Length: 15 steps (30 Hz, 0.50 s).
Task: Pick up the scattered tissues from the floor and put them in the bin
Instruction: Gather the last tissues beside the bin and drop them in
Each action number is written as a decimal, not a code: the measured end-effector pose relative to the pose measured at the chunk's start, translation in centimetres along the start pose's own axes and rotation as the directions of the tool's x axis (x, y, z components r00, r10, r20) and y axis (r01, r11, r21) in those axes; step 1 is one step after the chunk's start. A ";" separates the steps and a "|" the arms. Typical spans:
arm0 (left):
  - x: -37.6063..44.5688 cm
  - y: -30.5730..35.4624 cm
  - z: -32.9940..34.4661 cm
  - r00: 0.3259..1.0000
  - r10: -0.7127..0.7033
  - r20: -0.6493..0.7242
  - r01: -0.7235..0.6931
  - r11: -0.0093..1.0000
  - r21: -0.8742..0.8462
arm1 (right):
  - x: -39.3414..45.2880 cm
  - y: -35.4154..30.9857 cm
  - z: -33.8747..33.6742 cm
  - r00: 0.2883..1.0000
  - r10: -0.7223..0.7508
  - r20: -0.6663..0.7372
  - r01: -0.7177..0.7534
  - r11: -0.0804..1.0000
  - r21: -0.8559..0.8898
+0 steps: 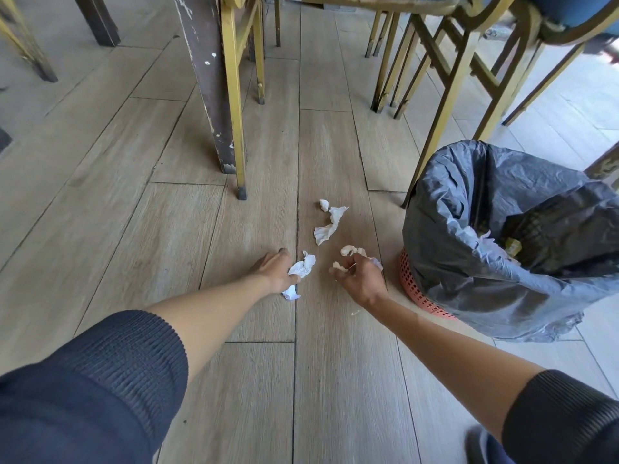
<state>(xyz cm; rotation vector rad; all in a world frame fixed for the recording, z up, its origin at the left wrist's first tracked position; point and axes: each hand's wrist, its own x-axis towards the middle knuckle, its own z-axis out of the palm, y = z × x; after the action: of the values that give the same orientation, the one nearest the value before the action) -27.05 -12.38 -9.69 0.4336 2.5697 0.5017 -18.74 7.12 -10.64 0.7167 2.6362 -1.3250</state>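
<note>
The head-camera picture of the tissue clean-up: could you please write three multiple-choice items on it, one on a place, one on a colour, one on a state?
1. Where does the bin stand?
A. By the right hand
B. By the left hand
C. Under the table

2. What colour is the bin liner?
A. White
B. Grey
C. Green

3. What is the left hand doing?
A. Resting flat on bare floor
B. Closing on a crumpled tissue
C. Holding a chair leg

Answers:
1 A, the bin sits just beyond the right hand.
2 B, grey plastic drapes over a pink basket.
3 B, its fingers wrap the nearest tissue, while a loose tissue lies farther off.
</note>
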 end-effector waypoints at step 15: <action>-1.6 0.0 -3.2 0.990 -0.054 -0.131 0.021 0.970 -0.244 | 0.4 1.3 -3.7 0.963 0.266 0.037 -0.264 0.909 0.324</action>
<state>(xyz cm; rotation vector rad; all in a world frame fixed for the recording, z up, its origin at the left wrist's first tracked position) -27.32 -13.88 -6.44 0.2720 2.5963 0.8462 -18.07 10.81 -9.50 1.0792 2.2386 -1.6898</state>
